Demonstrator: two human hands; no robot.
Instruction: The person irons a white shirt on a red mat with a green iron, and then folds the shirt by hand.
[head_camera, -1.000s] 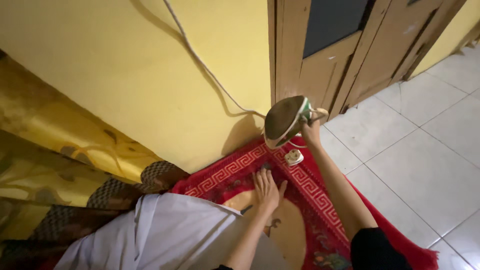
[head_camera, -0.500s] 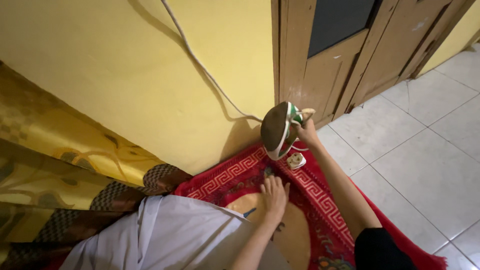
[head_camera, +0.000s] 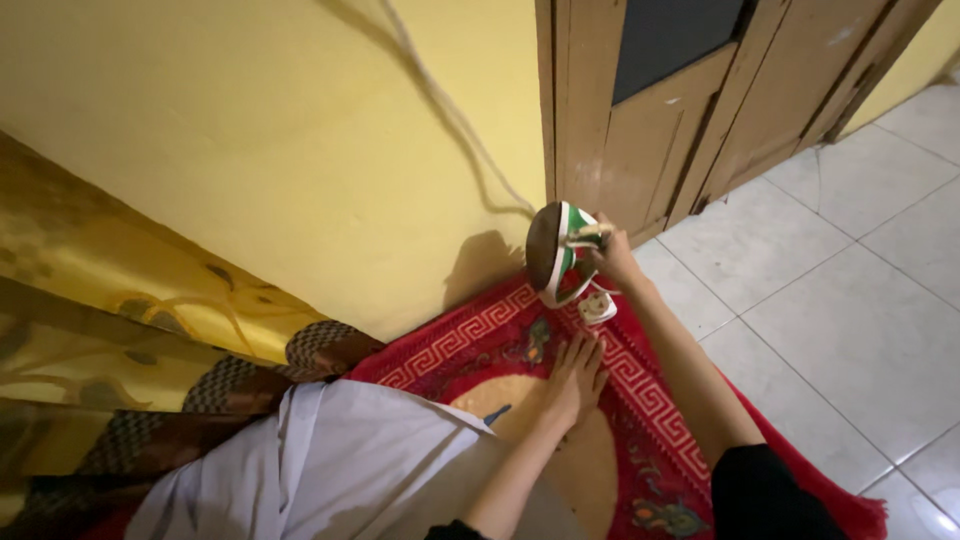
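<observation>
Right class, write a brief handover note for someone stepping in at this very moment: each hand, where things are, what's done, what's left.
Right hand: grips the handle of the clothes iron, stood on its heel at the far end of the red mat.
Left hand: flat on the mat, beside the white garment.
Done: iron is off the fabric.
Left: garment lies spread, ready for ironing.

My two bare forearms in view. Left hand (head_camera: 572, 381) and right hand (head_camera: 612, 258) ungloved, no rings visible. Black sleeve (head_camera: 770, 495) covers right upper arm; dark cuff edge on left.
</observation>
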